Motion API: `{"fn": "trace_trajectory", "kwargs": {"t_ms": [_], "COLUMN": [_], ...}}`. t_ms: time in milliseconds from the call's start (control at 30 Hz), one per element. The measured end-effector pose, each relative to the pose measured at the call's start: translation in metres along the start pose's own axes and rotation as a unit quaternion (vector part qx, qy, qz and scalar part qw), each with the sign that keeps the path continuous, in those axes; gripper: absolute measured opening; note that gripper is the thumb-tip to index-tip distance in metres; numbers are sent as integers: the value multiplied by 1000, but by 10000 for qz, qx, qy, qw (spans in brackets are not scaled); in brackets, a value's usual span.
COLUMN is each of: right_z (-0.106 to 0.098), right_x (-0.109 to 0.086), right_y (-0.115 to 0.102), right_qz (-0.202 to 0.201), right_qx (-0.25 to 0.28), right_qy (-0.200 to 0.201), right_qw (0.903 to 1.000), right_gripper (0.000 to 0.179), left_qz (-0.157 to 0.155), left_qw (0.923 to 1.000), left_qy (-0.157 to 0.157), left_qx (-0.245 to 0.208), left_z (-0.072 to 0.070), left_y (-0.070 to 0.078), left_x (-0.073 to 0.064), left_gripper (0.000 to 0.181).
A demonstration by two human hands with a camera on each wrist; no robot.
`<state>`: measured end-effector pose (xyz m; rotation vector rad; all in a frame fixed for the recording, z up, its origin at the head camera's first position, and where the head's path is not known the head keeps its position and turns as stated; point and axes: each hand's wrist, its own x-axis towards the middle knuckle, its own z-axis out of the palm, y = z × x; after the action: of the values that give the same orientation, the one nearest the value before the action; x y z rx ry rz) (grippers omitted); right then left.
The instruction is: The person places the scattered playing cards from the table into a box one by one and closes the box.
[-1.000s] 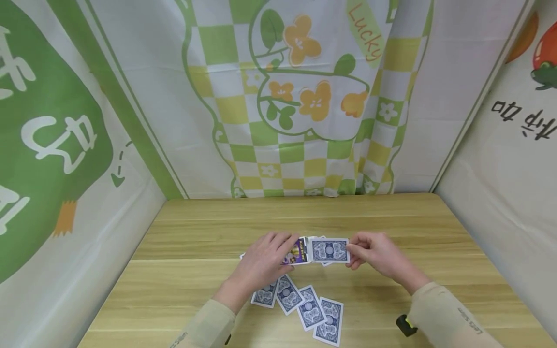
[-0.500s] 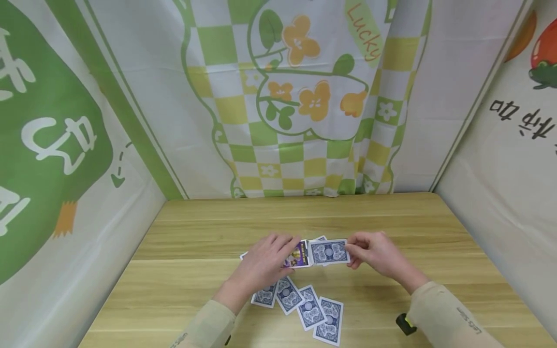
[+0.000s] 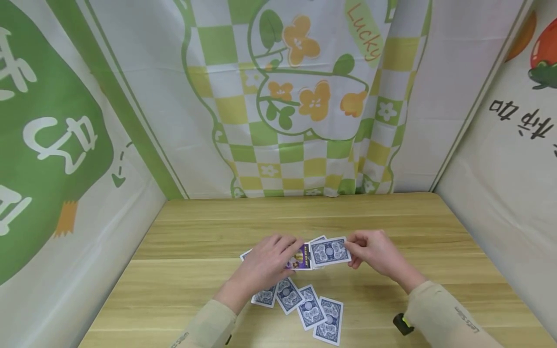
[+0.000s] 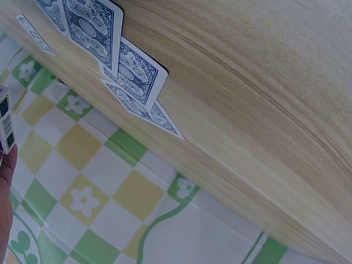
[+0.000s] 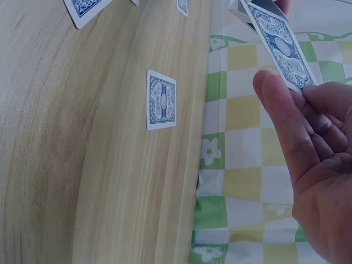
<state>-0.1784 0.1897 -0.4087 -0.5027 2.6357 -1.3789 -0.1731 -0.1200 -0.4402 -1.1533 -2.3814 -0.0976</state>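
Observation:
In the head view my left hand (image 3: 266,258) grips a small purple printed card box (image 3: 299,257), covering most of it. My right hand (image 3: 375,252) pinches the right end of a blue-backed playing card (image 3: 329,252) between thumb and fingers. The card's left end lies against the box's open end; whether any of it is inside, I cannot tell. In the right wrist view this card (image 5: 281,47) is raised above the table, with the box mouth at its upper end. Only the edge of the box (image 4: 5,124) shows in the left wrist view.
Several face-down cards (image 3: 311,307) lie overlapping in a fan on the wooden table (image 3: 209,222), nearer the person. One more card (image 5: 161,100) lies apart, partly behind the held card in the head view. A card corner (image 3: 244,254) peeks out left of my left hand.
The box has shifted slightly right and toward the person. The held card has gone from nearly level to slanted, its right end higher in view. Both hands keep their holds.

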Motion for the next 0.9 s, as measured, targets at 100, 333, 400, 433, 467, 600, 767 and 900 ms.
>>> {"fn": "trace_trajectory", "kwargs": {"t_ms": [100,333,400,433,467,600,767,900], "right_z": [1,3,3,3,3,3,5,7], "right_x": [0,0,0,0,0,0,-1,-1], "right_y": [-2,-4,-4,-4,-4,-4,-5,-4], "right_qz": [161,453,517,544,565,635,704,751], "right_qx": [122,518,676,752,821,1114,1390,1453], "right_qy": [88,187,211,216,215,125,-32,-75], "right_qw": [9998,9975,9961,9954,9948,9917,9878,9865], "right_gripper": [12,13,14,15,15,18,21,21], "left_qz": [67,41,37,34,33,2,-46,-78], "left_qw": [10000,10000,10000,10000,10000,10000,9999,9999], "left_qy": [49,-13,-3,2,2,-36,-111,-135], "left_qx": [33,12,2,6,10,-14,27,21], "left_z": [-1,-2,-2,-2,-2,-2,-1,-1], "left_y": [0,1,1,1,1,1,1,2], "left_x": [0,1,1,1,1,1,1,1], "left_gripper": [86,85,85,85,85,86,89,90]}}
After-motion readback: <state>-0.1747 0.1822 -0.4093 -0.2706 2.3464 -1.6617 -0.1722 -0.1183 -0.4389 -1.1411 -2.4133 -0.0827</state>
